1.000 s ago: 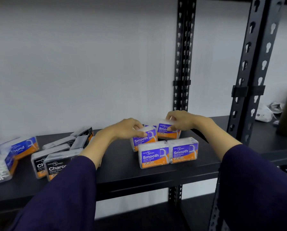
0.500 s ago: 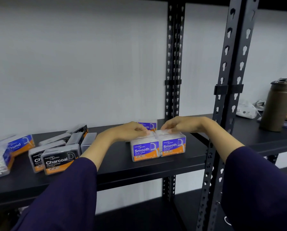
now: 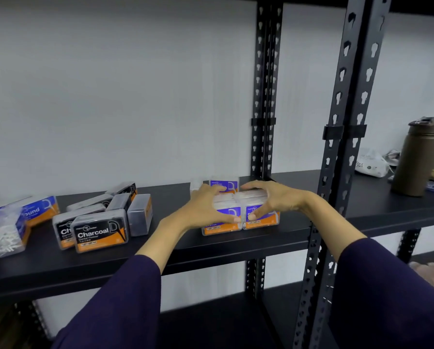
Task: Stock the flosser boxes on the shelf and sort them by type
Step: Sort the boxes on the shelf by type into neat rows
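Both hands square up the Smooth flosser boxes on the black shelf (image 3: 236, 250).

Charcoal boxes (image 3: 100, 233) lie jumbled at left. Left hand (image 3: 206, 210) and right hand (image 3: 271, 199), fingers spread, thumbs forward, clasp the purple Smooth boxes (image 3: 260, 220) mid-shelf; a brown bottle (image 3: 416, 159) stands far right.

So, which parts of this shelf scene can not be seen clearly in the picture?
- Head view: labels of the two front purple boxes, partly covered by the left hand and right hand.
- The purple box behind: only its top shows above the fingers.
- Blue boxes at far left: cut off by the frame edge.
- Grey Charcoal boxes at the back: text too small.
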`<state>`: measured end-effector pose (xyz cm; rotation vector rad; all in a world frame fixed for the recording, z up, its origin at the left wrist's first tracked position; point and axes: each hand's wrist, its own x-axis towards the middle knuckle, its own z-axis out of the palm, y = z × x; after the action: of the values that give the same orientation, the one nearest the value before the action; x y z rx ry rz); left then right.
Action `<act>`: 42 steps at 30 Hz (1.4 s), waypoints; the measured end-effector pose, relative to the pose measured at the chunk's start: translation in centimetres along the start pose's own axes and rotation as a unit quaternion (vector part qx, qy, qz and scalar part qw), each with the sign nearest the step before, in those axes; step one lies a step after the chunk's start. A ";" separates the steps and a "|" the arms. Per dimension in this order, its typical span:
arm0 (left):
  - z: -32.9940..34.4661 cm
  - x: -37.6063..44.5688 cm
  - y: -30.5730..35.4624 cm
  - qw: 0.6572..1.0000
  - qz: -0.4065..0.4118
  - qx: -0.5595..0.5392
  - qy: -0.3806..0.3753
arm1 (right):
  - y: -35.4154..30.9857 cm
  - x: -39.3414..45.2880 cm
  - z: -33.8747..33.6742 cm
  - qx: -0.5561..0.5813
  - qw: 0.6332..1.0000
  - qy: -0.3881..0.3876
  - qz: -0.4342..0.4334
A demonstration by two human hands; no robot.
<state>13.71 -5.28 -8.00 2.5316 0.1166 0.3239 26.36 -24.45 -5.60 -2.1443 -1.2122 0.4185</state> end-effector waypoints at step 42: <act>-0.8 4.9 -5.4 0.940 -0.149 -0.207 0.228 | -1.6 11.3 -0.4 -0.094 0.993 0.044 0.064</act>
<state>18.20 0.42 -9.34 1.9479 0.5461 0.7228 31.49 -14.36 -3.85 -2.3832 -1.1056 0.2695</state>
